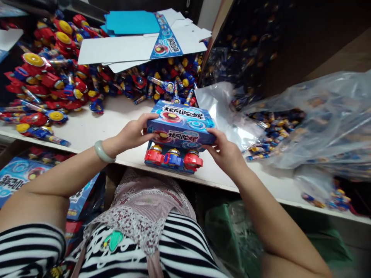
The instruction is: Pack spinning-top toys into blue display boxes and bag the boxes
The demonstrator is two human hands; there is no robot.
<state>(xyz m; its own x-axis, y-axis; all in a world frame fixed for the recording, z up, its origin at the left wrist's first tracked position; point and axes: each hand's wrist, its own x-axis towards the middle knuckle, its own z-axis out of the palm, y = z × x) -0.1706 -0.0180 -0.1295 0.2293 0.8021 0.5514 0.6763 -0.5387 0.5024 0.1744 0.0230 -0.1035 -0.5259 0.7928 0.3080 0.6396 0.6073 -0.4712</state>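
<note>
On the white table in front of me stands a blue printed display box (181, 119) with a spinning-top picture and large characters. My left hand (142, 129) grips its left end, thumb and fingers pinching the lid's corner. At the opposite end my right hand (223, 148) holds the right corner the same way. Below the lid's front panel, a row of toy spinning tops shows: a red one (154, 155), a blue one (173, 157) and another red one (192, 160). The inside of the box behind them is hidden.
Piled toys (55, 73) cover the table's back left. Flat box blanks (116, 50) lie on the pile. To the right, a clear plastic bag (324, 116) spills small toys. Below the table's left edge sits a carton with printed boxes (17, 179).
</note>
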